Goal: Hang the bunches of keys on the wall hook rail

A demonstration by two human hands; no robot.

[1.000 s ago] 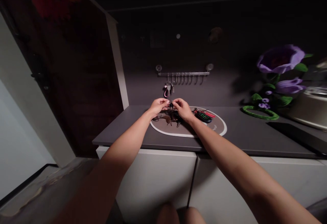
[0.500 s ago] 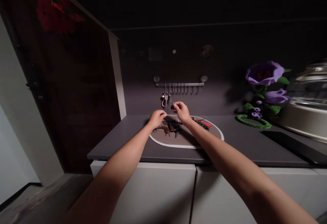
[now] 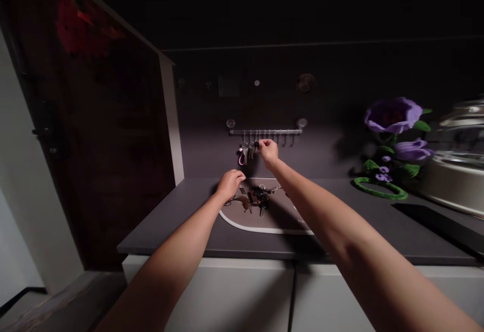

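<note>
A clear rail point(image 3: 266, 131) with several hooks is fixed to the dark wall. Keys with a pink strap point(image 3: 242, 157) hang from its left end, and more keys point(image 3: 251, 149) hang beside them. My right hand point(image 3: 268, 152) is pinched on a small dark key item point(image 3: 256, 145) just under the hooks, right of the hanging keys. Lower down, my left hand point(image 3: 230, 184) hovers over the left edge of an oval mat point(image 3: 242, 226), fingers bent together, with nothing plainly seen in them. A pile of keys and keyrings point(image 3: 260, 198) lies on the mat.
Purple artificial flowers point(image 3: 393, 115) with a green ring base point(image 3: 380, 188) stand on the counter point(image 3: 162, 221) at the right. Beside them are a large cream appliance point(image 3: 454, 180) and a dark flat object point(image 3: 434, 221). A dark door point(image 3: 124, 160) is at the left.
My right hand has risen from just above the mat to the hooks with the dark key item. My left hand stays near the mat's left edge. The view has tilted slightly.
</note>
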